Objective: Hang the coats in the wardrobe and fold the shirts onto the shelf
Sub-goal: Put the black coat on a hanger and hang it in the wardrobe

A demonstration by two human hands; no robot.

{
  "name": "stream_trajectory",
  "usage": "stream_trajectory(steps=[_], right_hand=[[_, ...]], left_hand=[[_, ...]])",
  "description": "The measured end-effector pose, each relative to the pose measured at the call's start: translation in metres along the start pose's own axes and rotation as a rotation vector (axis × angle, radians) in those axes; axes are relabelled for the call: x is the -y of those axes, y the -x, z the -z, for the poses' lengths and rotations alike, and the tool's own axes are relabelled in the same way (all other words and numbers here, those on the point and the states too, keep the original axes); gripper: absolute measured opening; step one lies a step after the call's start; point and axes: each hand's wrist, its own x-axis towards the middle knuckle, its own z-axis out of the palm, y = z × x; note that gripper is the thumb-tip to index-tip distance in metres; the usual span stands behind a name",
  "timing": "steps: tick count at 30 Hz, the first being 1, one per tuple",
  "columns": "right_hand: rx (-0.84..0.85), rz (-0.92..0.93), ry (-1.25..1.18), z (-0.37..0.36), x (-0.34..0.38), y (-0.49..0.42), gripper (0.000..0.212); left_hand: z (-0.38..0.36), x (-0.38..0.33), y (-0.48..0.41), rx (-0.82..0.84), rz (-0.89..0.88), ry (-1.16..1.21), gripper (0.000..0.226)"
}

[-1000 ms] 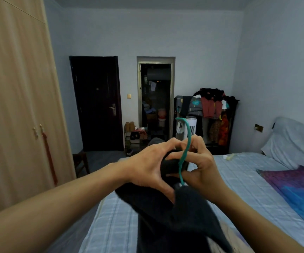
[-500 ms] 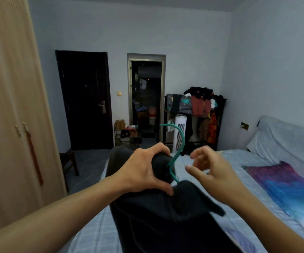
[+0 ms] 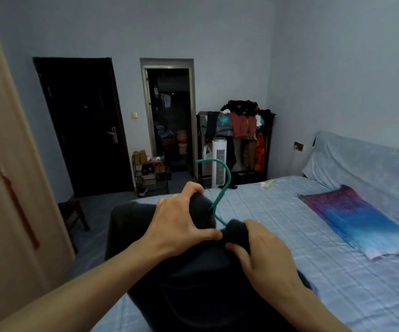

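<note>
A black coat (image 3: 193, 283) hangs in front of me over the bed's near edge, draped on a teal hanger (image 3: 220, 185) whose hook sticks up between my hands. My left hand (image 3: 176, 224) grips the coat's left collar side around the hanger. My right hand (image 3: 263, 255) pinches the right collar side just below the hook. The hanger's body is hidden under the cloth. The wooden wardrobe (image 3: 4, 188) stands at the left with its doors closed.
A bed (image 3: 289, 212) with a checked blue sheet fills the right, with a purple-blue cloth (image 3: 351, 219) on it. A dark stool (image 3: 74, 212) sits by the wardrobe. At the far wall stand a dark door (image 3: 83, 125), a shoe rack (image 3: 150, 176), a white tower fan (image 3: 218, 161) and a loaded clothes rack (image 3: 239, 125).
My right hand was off the coat with fingers apart half a second ago; it now grips the right collar. The view has swung slightly left and downward.
</note>
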Motion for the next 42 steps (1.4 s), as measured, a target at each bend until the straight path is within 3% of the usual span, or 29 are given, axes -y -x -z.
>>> stream_trajectory(steps=[4, 6, 11, 16, 20, 26, 31, 42], right_hand=[[-0.095, 0.051, -0.193, -0.001, -0.008, -0.013, 0.025], [-0.124, 0.108, -0.255, 0.004, -0.009, -0.019, 0.027], [-0.183, 0.229, -0.325, 0.017, 0.005, -0.021, 0.033], [-0.225, 0.272, -0.342, 0.022, 0.023, -0.013, 0.035], [-0.203, 0.281, -0.344, 0.021, 0.036, -0.006, 0.035], [-0.139, 0.289, -0.322, 0.017, 0.054, 0.005, 0.036], [-0.218, 0.351, -0.324, 0.042, 0.067, -0.001, 0.038], [-0.358, 0.586, -0.471, 0.142, 0.099, -0.011, 0.039]], left_hand=[[0.021, 0.004, 0.007, 0.148, 0.078, 0.225, 0.041], [0.035, 0.007, 0.011, 0.199, 0.082, 0.275, 0.033], [0.059, 0.014, 0.029, 0.16, -0.085, 0.158, 0.045], [0.084, 0.039, 0.046, 0.28, -0.078, 0.154, 0.063], [0.085, 0.058, 0.067, 0.275, -0.054, 0.101, 0.06], [0.071, 0.067, 0.095, 0.077, -0.092, 0.047, 0.032], [0.095, 0.04, 0.094, -0.175, -0.174, -0.02, 0.032], [0.205, -0.084, 0.098, -0.387, -0.206, -0.455, 0.034]])
